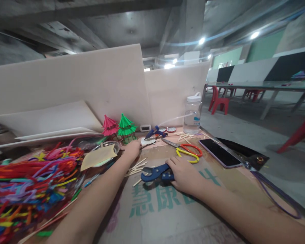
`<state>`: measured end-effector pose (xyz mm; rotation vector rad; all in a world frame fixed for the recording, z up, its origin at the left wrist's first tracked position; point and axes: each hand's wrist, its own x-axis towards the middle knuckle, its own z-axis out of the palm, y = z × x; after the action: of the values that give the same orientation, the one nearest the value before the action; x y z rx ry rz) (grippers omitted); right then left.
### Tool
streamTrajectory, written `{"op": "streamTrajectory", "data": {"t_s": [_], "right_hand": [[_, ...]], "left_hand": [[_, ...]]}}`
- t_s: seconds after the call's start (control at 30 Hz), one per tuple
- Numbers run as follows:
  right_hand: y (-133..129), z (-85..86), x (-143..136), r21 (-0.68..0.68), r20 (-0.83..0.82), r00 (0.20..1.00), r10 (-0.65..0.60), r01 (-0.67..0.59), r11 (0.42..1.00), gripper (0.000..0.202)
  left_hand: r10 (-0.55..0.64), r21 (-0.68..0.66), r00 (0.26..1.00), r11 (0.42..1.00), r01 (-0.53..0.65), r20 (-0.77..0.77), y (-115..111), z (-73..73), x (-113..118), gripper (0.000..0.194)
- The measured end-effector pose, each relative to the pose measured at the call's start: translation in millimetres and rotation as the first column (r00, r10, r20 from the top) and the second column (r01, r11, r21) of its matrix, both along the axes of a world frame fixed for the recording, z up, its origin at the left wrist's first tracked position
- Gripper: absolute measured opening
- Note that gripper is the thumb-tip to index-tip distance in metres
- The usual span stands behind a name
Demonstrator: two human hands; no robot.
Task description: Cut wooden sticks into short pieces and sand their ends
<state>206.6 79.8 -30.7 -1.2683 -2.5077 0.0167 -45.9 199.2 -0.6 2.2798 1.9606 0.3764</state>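
Observation:
My right hand (182, 173) is closed over a blue pipe cutter (156, 172), whose hooked jaw points left above the cardboard. My left hand (132, 149) reaches forward to the foot of a small green pagoda model (127, 124); its fingers are mostly hidden, so I cannot tell what they touch. Beside that model stands a pink pagoda model (109, 126). Several thin wooden sticks (137, 168) lie between my hands, partly near the cutter's jaw. Scissors (189, 151) with red and yellow handles rest just beyond my right hand.
Bundles of coloured pipe cleaners (40, 183) cover the left side. At the back are a blue glue gun (154, 131) and a water bottle (192, 117). A phone (220, 153) lies to the right, near a purple cord (274, 195). White boards (112, 84) stand behind.

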Motion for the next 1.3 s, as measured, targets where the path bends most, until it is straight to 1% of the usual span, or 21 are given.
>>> {"op": "streamTrajectory", "data": {"t_s": [0.1, 0.2, 0.27, 0.3, 0.4, 0.47, 0.57, 0.63, 0.7, 0.8, 0.87, 0.93, 1.0, 1.13, 1.2, 1.3], "right_hand": [[-0.3, -0.1, 0.3, 0.002, 0.002, 1.000, 0.006, -0.006, 1.000, 0.038], [-0.5, 0.4, 1.2, 0.004, -0.001, 1.000, 0.018, -0.018, 1.000, 0.037], [-0.7, 1.3, 1.9, 0.006, -0.008, 1.000, 0.021, -0.021, 1.000, 0.037], [-1.0, 2.1, 2.2, 0.007, -0.013, 1.000, 0.023, -0.023, 1.000, 0.038], [-3.1, 6.1, 3.3, 0.006, -0.036, 0.999, 0.015, -0.015, 1.000, 0.042], [-6.5, 10.8, 4.5, 0.004, -0.060, 0.998, -0.007, 0.007, 1.000, 0.041], [-15.6, 21.8, 7.5, 0.006, -0.106, 0.993, -0.058, 0.059, 0.998, 0.032], [-24.7, 31.4, 9.6, 0.010, -0.155, 0.985, -0.083, 0.085, 0.996, 0.028], [-35.4, 41.1, 10.9, 0.013, -0.207, 0.975, -0.085, 0.090, 0.996, 0.030], [-50.4, 49.4, 11.1, 0.011, -0.243, 0.967, -0.078, 0.084, 0.996, 0.035], [-57.0, 47.6, 11.5, 0.018, -0.241, 0.967, -0.083, 0.090, 0.996, 0.039], [-60.1, 40.6, 13.3, 0.039, -0.246, 0.965, -0.088, 0.101, 0.994, 0.042], [-60.7, 31.7, 16.4, 0.064, -0.264, 0.962, -0.077, 0.097, 0.993, 0.046], [-60.9, 20.5, 22.1, 0.121, -0.261, 0.965, -0.026, 0.059, 0.991, 0.051], [-62.1, 19.2, 22.9, 0.138, -0.245, 0.969, -0.008, 0.043, 0.990, 0.051], [-64.4, 19.3, 23.0, 0.151, -0.238, 0.970, 0.041, -0.005, 0.988, 0.055]], "left_hand": [[-0.017, 0.027, 0.993, 1.000, 0.014, 0.114, -15.6, 11.4, -1.5, 0.036], [-0.048, 0.047, 0.957, 0.998, 0.036, 0.285, -44.9, 27.0, -0.2, 0.034], [-0.083, 0.035, 0.902, 0.997, 0.075, 0.423, -72.3, 37.5, 2.3, 0.032], [-0.104, 0.025, 0.863, 0.994, 0.106, 0.494, -87.5, 42.5, 3.7, 0.032], [-0.156, -0.001, 0.725, 0.977, 0.211, 0.671, -133.7, 55.7, 7.3, 0.036], [-0.173, 0.002, 0.642, 0.966, 0.259, 0.747, -160.4, 62.6, 8.5, 0.039], [-0.165, -0.001, 0.557, 0.958, 0.286, 0.814, -190.1, 69.2, 9.2, 0.043], [-0.156, -0.003, 0.524, 0.957, 0.290, 0.838, -204.0, 70.4, 9.5, 0.043], [-0.156, 0.010, 0.503, 0.960, 0.281, 0.850, -214.1, 68.5, 9.5, 0.039], [-0.159, 0.046, 0.497, 0.972, 0.232, 0.853, -223.6, 60.2, 8.2, 0.031], [-0.157, 0.059, 0.505, 0.977, 0.204, 0.849, -226.9, 53.2, 6.6, 0.030], [-0.156, 0.062, 0.508, 0.978, 0.198, 0.847, -228.5, 47.8, 5.5, 0.031], [-0.182, 0.071, 0.549, 0.973, 0.219, 0.816, -228.9, 45.2, 5.5, 0.032], [-0.269, 0.099, 0.680, 0.956, 0.278, 0.682, -226.7, 43.3, 7.7, 0.032], [-0.294, 0.126, 0.706, 0.951, 0.281, 0.644, -225.3, 40.7, 8.9, 0.033], [-0.333, 0.143, 0.706, 0.938, 0.316, 0.625, -224.9, 36.9, 10.9, 0.032]]}}
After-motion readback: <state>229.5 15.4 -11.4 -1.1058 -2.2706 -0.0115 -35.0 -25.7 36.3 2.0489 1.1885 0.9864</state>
